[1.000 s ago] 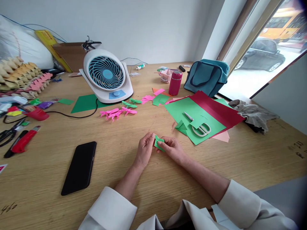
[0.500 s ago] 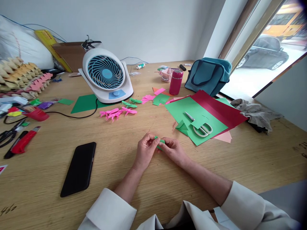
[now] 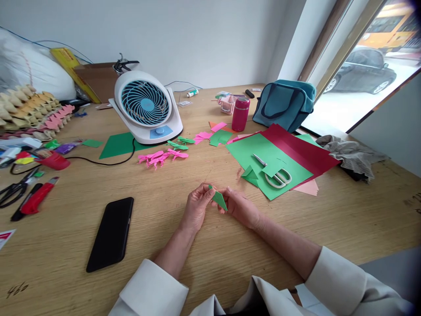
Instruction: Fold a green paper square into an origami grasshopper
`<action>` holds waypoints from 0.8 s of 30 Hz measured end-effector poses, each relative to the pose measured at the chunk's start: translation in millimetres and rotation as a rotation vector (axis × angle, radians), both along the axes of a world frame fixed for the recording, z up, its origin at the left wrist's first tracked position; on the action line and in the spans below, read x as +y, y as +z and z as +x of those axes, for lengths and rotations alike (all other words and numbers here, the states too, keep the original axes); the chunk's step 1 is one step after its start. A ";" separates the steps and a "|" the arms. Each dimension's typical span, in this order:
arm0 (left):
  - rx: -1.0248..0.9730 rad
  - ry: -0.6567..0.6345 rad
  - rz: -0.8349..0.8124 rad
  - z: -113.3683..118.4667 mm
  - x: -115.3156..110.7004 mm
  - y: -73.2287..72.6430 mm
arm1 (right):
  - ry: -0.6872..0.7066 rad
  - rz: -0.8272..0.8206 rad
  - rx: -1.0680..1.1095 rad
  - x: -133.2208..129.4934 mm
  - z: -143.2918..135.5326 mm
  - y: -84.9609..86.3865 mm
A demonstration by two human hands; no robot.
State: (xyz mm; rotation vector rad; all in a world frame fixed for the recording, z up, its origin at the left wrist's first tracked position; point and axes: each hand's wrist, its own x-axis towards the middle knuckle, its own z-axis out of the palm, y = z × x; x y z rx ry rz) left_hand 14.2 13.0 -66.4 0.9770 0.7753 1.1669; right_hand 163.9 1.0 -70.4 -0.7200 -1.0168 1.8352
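A small piece of folded green paper point(image 3: 219, 200) is pinched between the thumb and fingers of my left hand point(image 3: 196, 206), above the table. My right hand point(image 3: 241, 207) is curled against its right side, fingertips at the paper's lower corner and behind it, with the thumb raised off its face. To the right, a folded green paper triangle point(image 3: 250, 176) lies at the edge of a large green sheet point(image 3: 241, 148). White-handled scissors point(image 3: 285, 178) rest on that sheet, partly under a small green paper piece point(image 3: 273, 168).
Pink paper figures point(image 3: 157, 159) and green ones point(image 3: 177, 145) lie in front of a white fan point(image 3: 144, 105). A black phone point(image 3: 111, 235) is at left, beyond it a red utility knife point(image 3: 38, 198). A pink bottle point(image 3: 241, 115) and a teal bag point(image 3: 283, 107) stand behind.
The folded green paper has turned and now slants down to the right, showing more of its face. My right thumb has come off it. The view has shifted slightly.
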 end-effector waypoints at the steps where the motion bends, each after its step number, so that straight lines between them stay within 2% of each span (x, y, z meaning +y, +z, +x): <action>1: -0.010 -0.001 0.000 0.2 -0.4 1.3 | 0.001 -0.060 0.045 0.4 -0.1 -0.6; 4: -0.003 0.019 0.026 0.3 -0.3 3.0 | -0.013 -0.189 0.077 1.6 0.8 -2.2; 7: 0.016 0.034 0.056 -0.4 0.8 0.8 | -0.030 -0.218 0.079 2.4 2.6 -2.8; 12: 0.042 0.060 0.033 -0.9 1.7 -3.0 | -0.092 -0.185 0.050 3.2 3.1 -0.1; 20: -0.092 0.034 -0.075 0.2 3.1 -5.2 | -0.167 -0.096 0.007 2.2 -0.2 1.5; 24: -0.087 0.021 -0.096 0.5 3.2 -6.6 | -0.219 -0.039 -0.044 2.1 -0.4 -1.7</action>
